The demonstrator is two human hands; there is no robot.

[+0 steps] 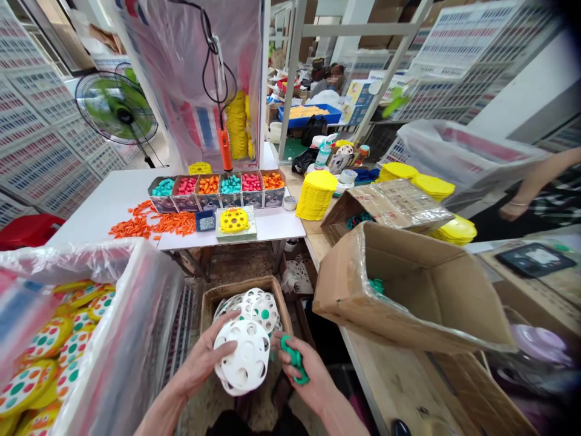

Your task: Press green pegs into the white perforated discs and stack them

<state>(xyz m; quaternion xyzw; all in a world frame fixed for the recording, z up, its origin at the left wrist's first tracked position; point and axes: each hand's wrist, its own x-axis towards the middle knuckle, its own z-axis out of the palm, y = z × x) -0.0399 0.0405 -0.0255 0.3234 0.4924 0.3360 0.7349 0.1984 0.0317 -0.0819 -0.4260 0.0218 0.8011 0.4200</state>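
My left hand (206,357) grips a white round plastic disc (247,349) with round holes, thumb across its face; it looks like more than one disc stacked together. In my right hand (313,373) is a green plastic piece (295,360) with a rounded, lobed outline, held between fingers and palm just right of the disc. Below and beyond the hands stands an open cardboard box (242,286) of similar white discs (261,307), one with a green centre.
A white table (97,203) holds bins of coloured pieces (230,183), loose orange pieces (157,223) and a yellow part (234,220). At right are a large cardboard box (436,284) and yellow stacks (316,194); left, a crate of dotted yellow toys (45,339). Someone's arm (531,184) shows at right.
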